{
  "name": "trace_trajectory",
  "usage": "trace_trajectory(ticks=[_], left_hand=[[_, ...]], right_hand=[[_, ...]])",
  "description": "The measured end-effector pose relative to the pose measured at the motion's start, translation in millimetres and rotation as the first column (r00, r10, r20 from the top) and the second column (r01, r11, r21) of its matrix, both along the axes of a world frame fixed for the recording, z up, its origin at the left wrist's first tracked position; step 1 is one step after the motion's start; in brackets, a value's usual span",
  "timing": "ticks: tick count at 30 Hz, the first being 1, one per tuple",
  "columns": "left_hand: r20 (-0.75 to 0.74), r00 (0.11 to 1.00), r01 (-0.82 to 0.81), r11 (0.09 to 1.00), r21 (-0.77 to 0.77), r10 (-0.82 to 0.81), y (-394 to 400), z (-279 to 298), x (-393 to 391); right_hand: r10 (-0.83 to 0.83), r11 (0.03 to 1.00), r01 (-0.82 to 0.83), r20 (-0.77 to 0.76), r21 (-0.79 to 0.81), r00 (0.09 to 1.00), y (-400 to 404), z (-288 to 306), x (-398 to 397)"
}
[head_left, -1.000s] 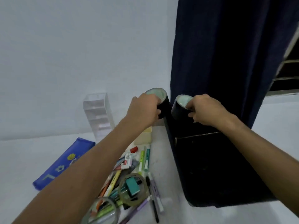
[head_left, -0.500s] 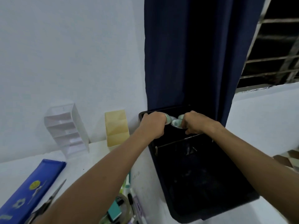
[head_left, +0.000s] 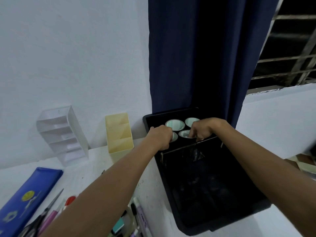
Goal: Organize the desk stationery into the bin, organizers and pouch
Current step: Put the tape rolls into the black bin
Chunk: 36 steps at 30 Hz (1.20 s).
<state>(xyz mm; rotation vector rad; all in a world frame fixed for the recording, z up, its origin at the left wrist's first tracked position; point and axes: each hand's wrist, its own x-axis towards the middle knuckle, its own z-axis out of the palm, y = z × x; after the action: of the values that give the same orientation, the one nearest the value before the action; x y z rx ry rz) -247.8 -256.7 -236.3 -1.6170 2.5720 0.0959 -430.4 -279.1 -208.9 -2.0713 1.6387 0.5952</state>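
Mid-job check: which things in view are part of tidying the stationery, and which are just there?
Part of the job:
black bin
tape rolls in its far compartment
left hand
right hand
clear organizer
yellow organizer
blue pouch
scissors
pens

Just there:
curtain
window bars

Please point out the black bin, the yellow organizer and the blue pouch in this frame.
black bin point(head_left: 222, 218): head view, on its near inner wall.
yellow organizer point(head_left: 119, 132): head view, on its front face.
blue pouch point(head_left: 29, 194): head view, on its flat top side near the yellow sticker.
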Motion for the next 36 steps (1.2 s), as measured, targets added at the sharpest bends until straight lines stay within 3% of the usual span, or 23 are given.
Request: trace_trajectory(ticks=[3, 6, 11, 17, 24, 28, 32, 36], left_hand=[[0.006, 1.0, -0.008, 1.0, 0.02, 0.008, -3, -5, 1], [0.0, 1.0, -0.024, 1.0, 0.018, 0.024, -7, -13, 1], [-0.013, 1.0, -0.007, 1.0, -0.004, 0.007, -15, -21, 6], [-0.08, 0.996, 0.054, 0.984, 0.167, -0.041, -19, -19, 10], [-0.136, 0.984, 0.144, 0.964, 0.225, -0.116, -17, -19, 8], [-0.225, 0.973, 0.103, 0.971, 0.213, -0.054, -17, -18, 10], [-0.385, 0.922, 0.019, 0.991, 0.132, 0.033, -10, 1, 19], [-0.432, 0.9, -0.067, 0.998, 0.003, 0.062, 14, 29, 51]], right_hand=[[-0.026, 0.985, 0.019, 0.039, 0.174, 0.999, -10, -1, 0], [-0.23, 0.936, 0.173, 0.16, 0.305, 0.96, -14, -11, 4], [-0.143, 0.988, 0.13, 0.165, 0.087, 0.976, -16, -30, 15], [-0.17, 0.975, 0.203, 0.277, -0.094, 0.946, -16, -44, 15], [-0.118, 0.984, 0.149, 0.261, -0.102, 0.958, -17, -50, 12], [-0.116, 0.978, 0.155, 0.254, -0.14, 0.96, -18, -50, 13], [-0.115, 0.913, 0.214, 0.286, -0.346, 0.951, -20, -41, 24], [0.075, 0.88, 0.115, 0.373, -0.461, 0.925, 5, -14, 55]])
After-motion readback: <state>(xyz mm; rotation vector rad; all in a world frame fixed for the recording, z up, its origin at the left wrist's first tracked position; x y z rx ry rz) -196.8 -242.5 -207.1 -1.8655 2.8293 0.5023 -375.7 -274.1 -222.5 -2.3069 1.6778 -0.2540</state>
